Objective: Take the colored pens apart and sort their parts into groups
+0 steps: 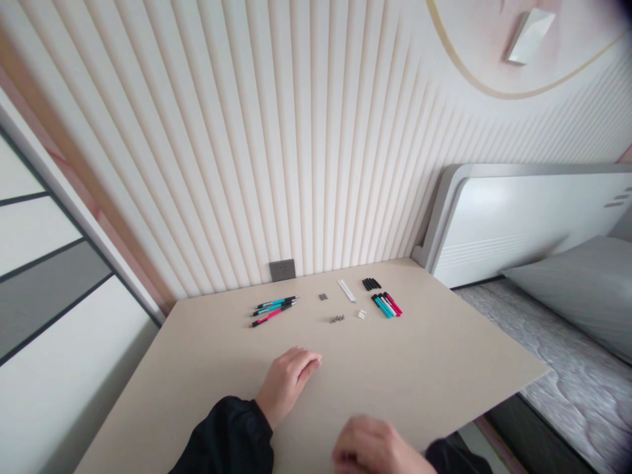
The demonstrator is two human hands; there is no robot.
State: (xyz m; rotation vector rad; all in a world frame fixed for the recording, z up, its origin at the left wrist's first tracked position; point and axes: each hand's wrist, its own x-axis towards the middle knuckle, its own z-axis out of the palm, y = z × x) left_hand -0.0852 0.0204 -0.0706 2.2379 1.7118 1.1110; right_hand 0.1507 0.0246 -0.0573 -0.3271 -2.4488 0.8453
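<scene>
My left hand (289,382) is over the front middle of the table, its fingers pressed together. Whatever is at its fingertips is too small to make out. To its right, closer to me, my right hand (372,444) is curled and slightly blurred; its fingers' inner side is hidden. Beyond the hands lie several assembled pens (274,307), teal and red with black parts. Right of them are small grey pieces (323,297), a row of springs (337,318), thin white rods (346,290), small white parts (362,315), black tubes (371,284) and coloured pen barrels (388,305).
The beige table (207,368) meets a ribbed wall (247,164) with a dark socket (282,270). On the right stand a bed's headboard (533,210), a pillow (587,289) and a mattress (518,322). A white and grey cabinet (54,342) is at the left.
</scene>
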